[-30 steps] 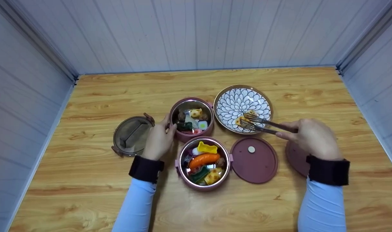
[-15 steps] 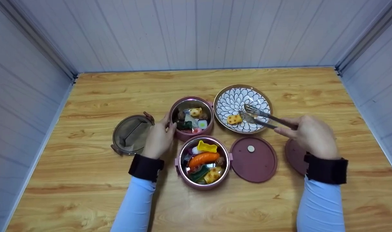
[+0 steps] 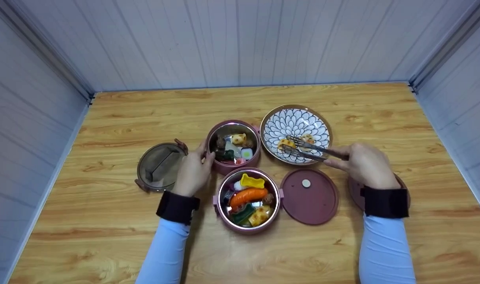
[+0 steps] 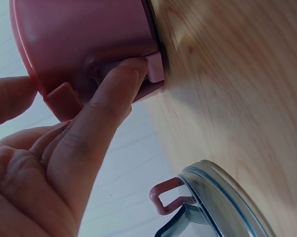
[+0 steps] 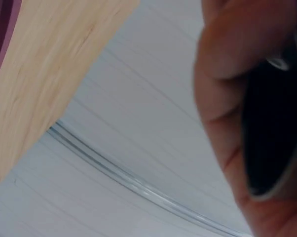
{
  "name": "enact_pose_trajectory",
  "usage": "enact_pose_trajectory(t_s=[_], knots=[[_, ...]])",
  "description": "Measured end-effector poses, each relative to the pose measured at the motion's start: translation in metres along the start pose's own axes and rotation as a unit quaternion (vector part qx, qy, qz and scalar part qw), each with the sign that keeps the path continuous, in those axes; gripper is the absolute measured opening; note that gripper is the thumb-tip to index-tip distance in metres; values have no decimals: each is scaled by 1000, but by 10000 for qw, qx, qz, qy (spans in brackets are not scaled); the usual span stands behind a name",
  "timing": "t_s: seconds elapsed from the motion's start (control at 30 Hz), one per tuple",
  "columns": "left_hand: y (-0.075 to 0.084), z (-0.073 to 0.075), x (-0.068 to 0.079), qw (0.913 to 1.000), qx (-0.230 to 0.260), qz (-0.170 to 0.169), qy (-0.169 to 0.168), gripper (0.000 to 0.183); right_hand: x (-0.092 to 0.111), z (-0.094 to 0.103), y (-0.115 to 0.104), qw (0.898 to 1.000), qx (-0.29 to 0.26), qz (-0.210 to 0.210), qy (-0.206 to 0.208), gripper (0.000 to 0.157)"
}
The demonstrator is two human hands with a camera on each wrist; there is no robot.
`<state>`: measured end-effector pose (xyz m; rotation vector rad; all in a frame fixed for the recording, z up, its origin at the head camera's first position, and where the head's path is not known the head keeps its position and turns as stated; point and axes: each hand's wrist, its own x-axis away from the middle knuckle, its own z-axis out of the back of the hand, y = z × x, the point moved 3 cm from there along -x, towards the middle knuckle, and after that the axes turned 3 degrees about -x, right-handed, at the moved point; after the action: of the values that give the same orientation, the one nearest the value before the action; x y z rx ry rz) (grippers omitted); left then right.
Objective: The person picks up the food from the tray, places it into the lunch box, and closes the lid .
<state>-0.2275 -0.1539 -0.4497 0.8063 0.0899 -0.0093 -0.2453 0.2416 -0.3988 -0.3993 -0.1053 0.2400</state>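
My left hand (image 3: 193,173) holds the side of the rear pink lunch box (image 3: 228,169), which contains toy food pieces. In the left wrist view the thumb presses into the box's clasp (image 4: 101,55), with another finger at the rim. Over at the petal-patterned plate (image 3: 281,124), my right hand (image 3: 367,163) grips metal tongs (image 3: 323,150). Their tips are apart and lie at a spotted yellow toy piece (image 3: 282,142). Partly covered by the tongs, a paler toy piece (image 3: 308,138) lies just to the right. The right wrist view shows curled fingers (image 5: 220,94) around a dark handle (image 5: 272,128).
In front stands a second pink lunch box (image 3: 251,229) with an orange sausage (image 3: 248,197) and other toy food. A round maroon lid (image 3: 311,205) lies beside it; another (image 3: 356,193) is partly under the right arm. A smoky clear lid (image 3: 157,161) lies left.
The yellow piece shifted left on the plate and came free of the tongs. The right hand then moved left, bringing the tongs' tips back over it. The left hand stays put.
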Motion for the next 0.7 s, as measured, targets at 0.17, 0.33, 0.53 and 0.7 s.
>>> enact_pose_trajectory(t_s=[0.17,0.33,0.53,0.7], knots=[[-1,0,-1,10000,40,41,-14,54,0,1,-5,9998,22,91,158,47],[-5,-1,2,10000,64,54,26,53,2,3,-9,9989,-55,261,391,45],[-1,4,1,9999,95,104,31,54,-1,8,-30,9888,-294,795,1229,42],[0,1,-1,10000,84,21,5,54,-10,-7,-59,9766,-323,1350,1641,39]])
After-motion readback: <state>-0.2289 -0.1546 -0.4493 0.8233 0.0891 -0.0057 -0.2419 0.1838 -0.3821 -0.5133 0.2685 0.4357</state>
